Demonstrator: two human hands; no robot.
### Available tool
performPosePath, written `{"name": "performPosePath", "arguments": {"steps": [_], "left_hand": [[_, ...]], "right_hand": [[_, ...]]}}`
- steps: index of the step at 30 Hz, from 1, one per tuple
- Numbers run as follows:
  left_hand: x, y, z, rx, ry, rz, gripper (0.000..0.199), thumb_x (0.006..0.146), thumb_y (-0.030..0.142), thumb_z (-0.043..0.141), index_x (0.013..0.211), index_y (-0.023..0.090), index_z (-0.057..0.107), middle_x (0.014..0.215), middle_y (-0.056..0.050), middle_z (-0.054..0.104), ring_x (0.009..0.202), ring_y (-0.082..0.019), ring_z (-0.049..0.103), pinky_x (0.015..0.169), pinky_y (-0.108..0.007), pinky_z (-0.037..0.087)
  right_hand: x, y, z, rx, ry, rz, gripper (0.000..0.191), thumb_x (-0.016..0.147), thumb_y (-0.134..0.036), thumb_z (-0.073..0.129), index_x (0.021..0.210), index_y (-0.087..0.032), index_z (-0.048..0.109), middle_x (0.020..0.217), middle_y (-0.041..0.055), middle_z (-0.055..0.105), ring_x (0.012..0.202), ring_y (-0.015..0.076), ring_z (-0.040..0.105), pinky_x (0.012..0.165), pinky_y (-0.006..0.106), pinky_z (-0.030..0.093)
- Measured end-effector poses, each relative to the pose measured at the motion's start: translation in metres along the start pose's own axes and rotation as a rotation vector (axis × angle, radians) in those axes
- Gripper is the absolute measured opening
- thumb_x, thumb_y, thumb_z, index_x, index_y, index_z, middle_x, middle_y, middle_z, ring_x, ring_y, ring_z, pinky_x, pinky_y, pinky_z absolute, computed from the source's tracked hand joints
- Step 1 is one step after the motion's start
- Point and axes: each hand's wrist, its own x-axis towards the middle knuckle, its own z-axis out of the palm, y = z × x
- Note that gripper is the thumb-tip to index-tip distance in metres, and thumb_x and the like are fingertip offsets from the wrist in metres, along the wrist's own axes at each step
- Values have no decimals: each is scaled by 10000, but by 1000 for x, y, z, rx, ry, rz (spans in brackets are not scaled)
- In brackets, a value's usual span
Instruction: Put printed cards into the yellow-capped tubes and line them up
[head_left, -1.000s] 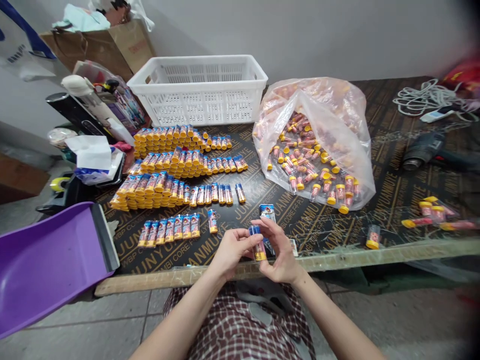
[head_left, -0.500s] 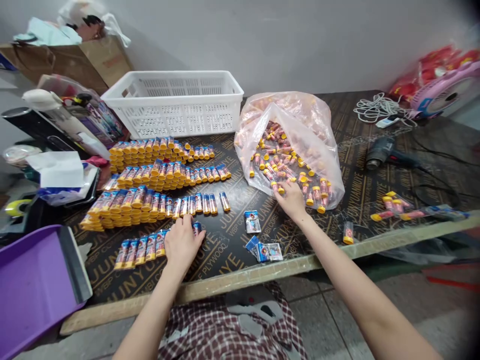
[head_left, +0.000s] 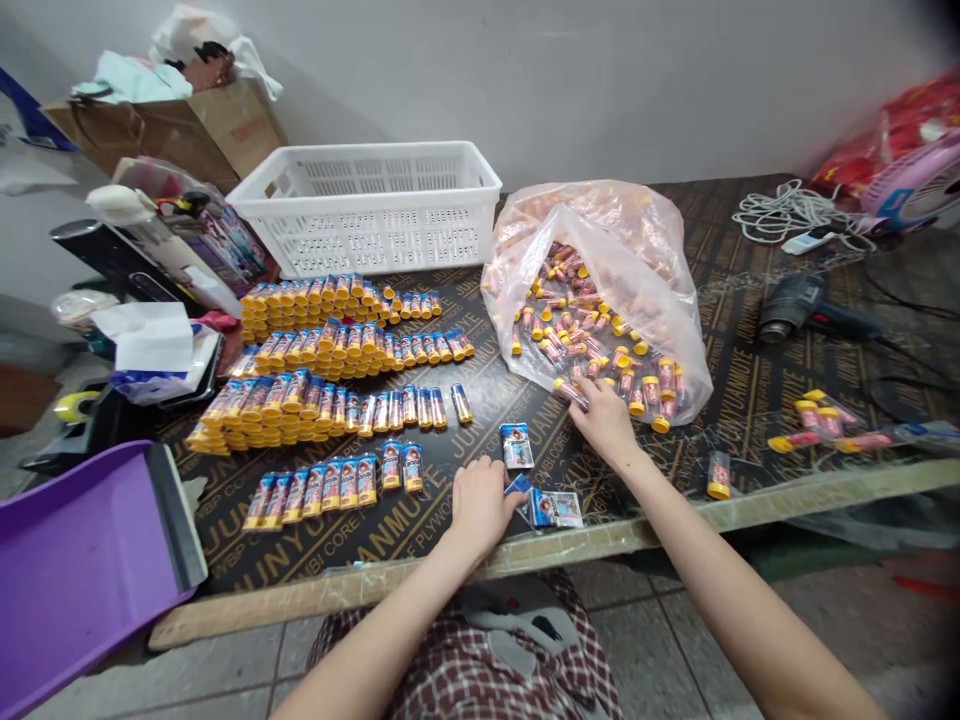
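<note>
My left hand (head_left: 480,505) is at the table's near side, its thumb and fingers closed on a blue printed sleeve (head_left: 518,486). Beside it lie more flat sleeves (head_left: 556,509), and another sleeve (head_left: 516,446) rests just beyond. At the mouth of a clear plastic bag (head_left: 596,232), my right hand (head_left: 604,420) grips a small yellow-capped tube (head_left: 571,393). Many loose tubes with pink contents (head_left: 581,325) fill the bag. To the left of my hands is a row of tubes wearing blue sleeves (head_left: 330,485), with stacked rows of sleeved tubes (head_left: 300,405) behind.
A white plastic basket (head_left: 375,225) stands at the back. At right are a heat gun (head_left: 799,305), a white cable (head_left: 787,212), a pink fan (head_left: 911,190) and a few tubes (head_left: 821,418). One tube (head_left: 718,475) stands near the front edge. A purple dustpan (head_left: 90,560) sits at left.
My left hand has left a sleeved tube at the row's right end and moved right to the flat sleeves. My right hand has drawn a tube slightly toward me at the bag's mouth.
</note>
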Motion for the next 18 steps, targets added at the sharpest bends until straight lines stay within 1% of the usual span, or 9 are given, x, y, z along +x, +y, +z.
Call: {"name": "performPosePath", "arguments": {"steps": [3, 7, 9, 12, 15, 18], "left_hand": [[-2, 0, 0, -59, -9, -3, 266, 835, 435, 573, 780, 179, 622, 885, -64, 638, 892, -221, 579, 765, -333, 371], [-3, -1, 0, -104, -6, -5, 174, 823, 340, 615, 744, 185, 628, 838, -43, 654, 860, -199, 573, 750, -317, 352], [-4, -1, 0, -77, 10, 10, 146, 826, 300, 614, 742, 182, 637, 824, -44, 656, 850, -198, 568, 750, -320, 347], [-6, -1, 1, -31, 19, 42, 158, 849, 278, 582, 743, 179, 646, 819, -51, 657, 841, -200, 560, 751, -328, 342], [-8, -1, 3, 19, 51, 91, 180, 870, 258, 544, 746, 173, 643, 824, -58, 655, 840, -203, 551, 752, -337, 337], [-10, 0, 5, 18, 100, 133, 157, 869, 249, 540, 762, 174, 627, 830, -54, 649, 848, -204, 542, 760, -336, 334]], "right_hand": [[-19, 1, -11, 139, 40, 10, 306, 803, -236, 519, 1079, -161, 628, 901, 82, 572, 733, 207, 575, 702, 340, 486], [-46, -8, -28, 298, 71, 43, 242, 857, -312, 508, 1003, -176, 645, 860, 52, 577, 619, 154, 558, 604, 305, 503], [-58, -15, -35, 410, 81, 94, 224, 856, -333, 537, 970, -180, 654, 871, 50, 592, 640, 151, 567, 600, 293, 497], [-72, -24, -42, 585, 91, 190, 222, 830, -365, 597, 947, -189, 665, 892, 50, 604, 699, 160, 583, 631, 295, 491], [-82, -29, -44, 659, 95, 232, 238, 818, -381, 619, 954, -192, 667, 903, 50, 607, 718, 159, 581, 645, 295, 490], [-89, -35, -46, 678, 93, 230, 229, 820, -377, 623, 947, -193, 670, 906, 49, 609, 727, 156, 578, 650, 291, 492]]}}
